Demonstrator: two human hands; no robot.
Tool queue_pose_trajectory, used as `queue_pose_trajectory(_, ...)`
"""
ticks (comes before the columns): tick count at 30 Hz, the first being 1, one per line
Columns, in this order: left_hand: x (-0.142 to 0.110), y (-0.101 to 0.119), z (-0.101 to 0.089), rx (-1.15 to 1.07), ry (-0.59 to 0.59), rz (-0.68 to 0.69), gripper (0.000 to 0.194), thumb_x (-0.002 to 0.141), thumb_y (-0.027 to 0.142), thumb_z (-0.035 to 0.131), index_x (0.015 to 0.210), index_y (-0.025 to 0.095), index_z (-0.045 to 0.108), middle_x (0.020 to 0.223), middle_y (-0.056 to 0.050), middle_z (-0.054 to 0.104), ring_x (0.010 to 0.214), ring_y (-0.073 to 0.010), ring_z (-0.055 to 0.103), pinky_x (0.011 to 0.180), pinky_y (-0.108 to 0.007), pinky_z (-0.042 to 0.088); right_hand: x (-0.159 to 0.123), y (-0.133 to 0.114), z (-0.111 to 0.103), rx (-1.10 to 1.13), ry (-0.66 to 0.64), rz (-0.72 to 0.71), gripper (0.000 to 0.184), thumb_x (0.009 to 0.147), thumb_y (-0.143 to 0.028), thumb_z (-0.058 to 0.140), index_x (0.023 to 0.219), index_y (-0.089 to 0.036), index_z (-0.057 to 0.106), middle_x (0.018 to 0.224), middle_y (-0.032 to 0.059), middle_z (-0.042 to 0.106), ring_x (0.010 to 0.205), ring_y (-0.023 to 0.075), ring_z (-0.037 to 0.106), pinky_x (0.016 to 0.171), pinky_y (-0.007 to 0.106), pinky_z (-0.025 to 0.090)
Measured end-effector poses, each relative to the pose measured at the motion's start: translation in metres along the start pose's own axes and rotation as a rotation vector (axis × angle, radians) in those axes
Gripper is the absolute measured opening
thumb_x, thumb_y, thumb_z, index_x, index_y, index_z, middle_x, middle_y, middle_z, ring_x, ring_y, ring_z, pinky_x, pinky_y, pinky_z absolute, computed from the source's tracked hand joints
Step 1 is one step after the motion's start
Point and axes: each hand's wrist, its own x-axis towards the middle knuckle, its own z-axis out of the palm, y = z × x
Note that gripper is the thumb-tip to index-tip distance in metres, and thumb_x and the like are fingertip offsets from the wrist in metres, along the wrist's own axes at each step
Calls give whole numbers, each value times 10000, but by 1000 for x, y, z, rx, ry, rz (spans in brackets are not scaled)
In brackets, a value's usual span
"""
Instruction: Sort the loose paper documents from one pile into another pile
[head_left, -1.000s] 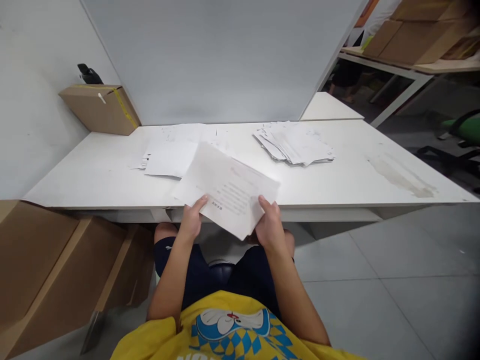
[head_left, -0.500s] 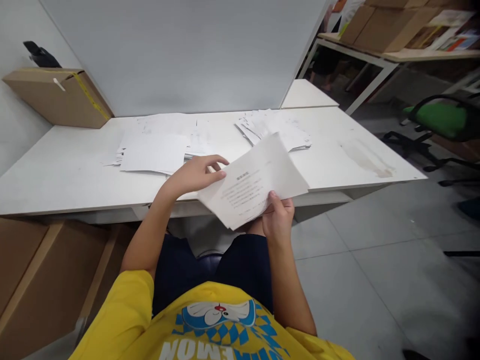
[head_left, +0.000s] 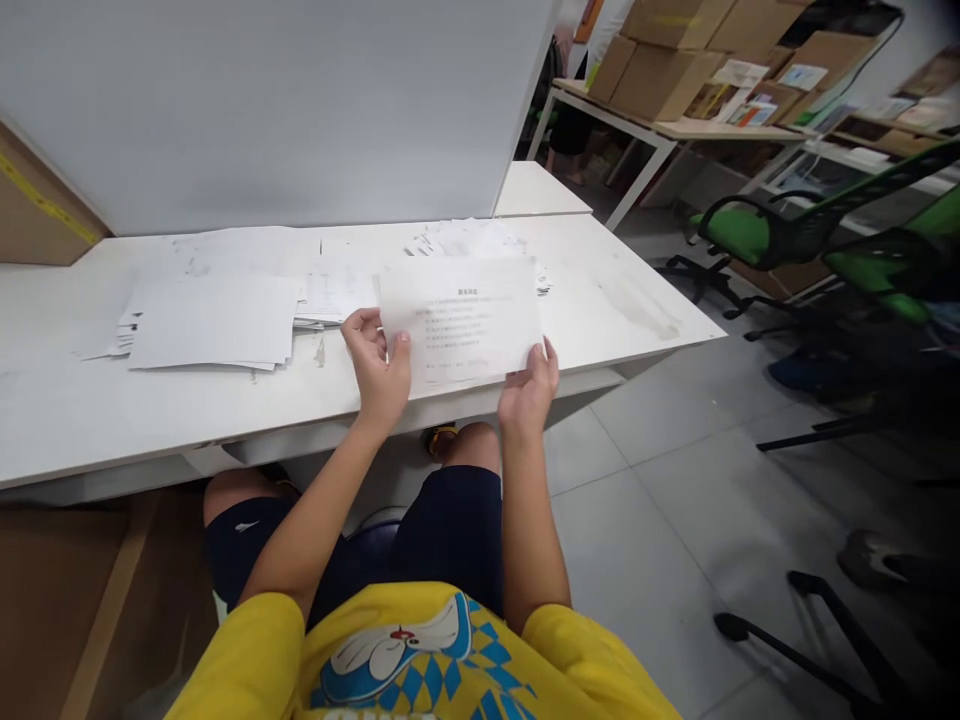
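Between both hands, above the front edge of the white desk (head_left: 337,385), is a printed sheet of paper (head_left: 465,325) with lines of text too blurred to read. My left hand (head_left: 379,365) pinches its left edge with the thumb on top. At the lower right corner, my right hand (head_left: 529,388) grips it, thumb over the front. To the left lies a stack of paper (head_left: 214,318) with a blank sheet on top. A second, untidy pile of papers (head_left: 472,238) sits behind the held sheet, partly hidden by it.
A white panel (head_left: 285,110) stands along the desk's back. A cardboard box (head_left: 37,215) is at the far left, and another open box (head_left: 67,590) stands below the desk. Green office chairs (head_left: 742,235) and a table with cardboard boxes (head_left: 660,75) are to the right.
The sheet has turned from slanted to nearly level. My left hand has closed on its left edge, where its fingers were loosely spread before. The view has swung to the right.
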Motion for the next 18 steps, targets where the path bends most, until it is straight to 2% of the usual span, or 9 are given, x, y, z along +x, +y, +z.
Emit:
queue_pose_trajectory(3, 10, -11, 7, 52, -43, 55, 572, 922, 450, 614, 1390, 300, 323, 1168, -113, 608, 1065, -221, 646, 966, -371, 520, 42, -5, -24, -139, -114, -51, 486, 744, -515, 670, 1124, -225, 583, 1069, 60, 637, 1063, 210, 617, 953, 382, 506)
queue_pose_trajectory(6, 9, -25, 13, 72, -85, 58, 706, 917, 458, 619, 1501, 300, 255, 1201, -118, 600, 1094, -230, 620, 995, -376, 496, 66, -10, -37, -230, -247, -101, 433, 713, -495, 697, 1035, -224, 594, 987, 42, 636, 993, 200, 602, 929, 366, 485)
queue_pose_trajectory(9, 4, -40, 17, 92, -110, 75, 750, 916, 445, 615, 1536, 280, 227, 1195, -113, 594, 1051, -218, 615, 960, -361, 496, 70, -8, -39, -263, -310, -89, 431, 707, -515, 699, 1002, -226, 577, 978, 43, 641, 1000, 207, 596, 926, 365, 479)
queue_pose_trajectory(13, 2, -53, 21, 104, -125, 65, 679, 941, 392, 569, 1527, 274, 245, 1176, -109, 603, 1004, -202, 613, 925, -349, 498, 70, 0, -32, -347, -360, -48, 458, 719, -592, 643, 979, -226, 556, 980, 50, 654, 1024, 219, 601, 935, 374, 480)
queue_pose_trajectory(16, 1, -43, 20, 107, -133, -11, 642, 935, 326, 565, 1512, 268, 289, 1098, -95, 636, 961, -201, 615, 908, -349, 502, 70, -5, -27, -367, -387, -53, 434, 734, -589, 627, 968, -225, 597, 974, 48, 683, 1023, 227, 609, 910, 364, 494)
queue_pose_trajectory(18, -2, -27, 10, 105, -144, -68, 693, 901, 280, 600, 1521, 274, 291, 1041, -77, 657, 879, -193, 620, 860, -345, 520, 65, -16, -31, -391, -398, -13, 379, 730, -556, 654, 907, -221, 641, 892, 31, 692, 936, 227, 623, 823, 347, 515)
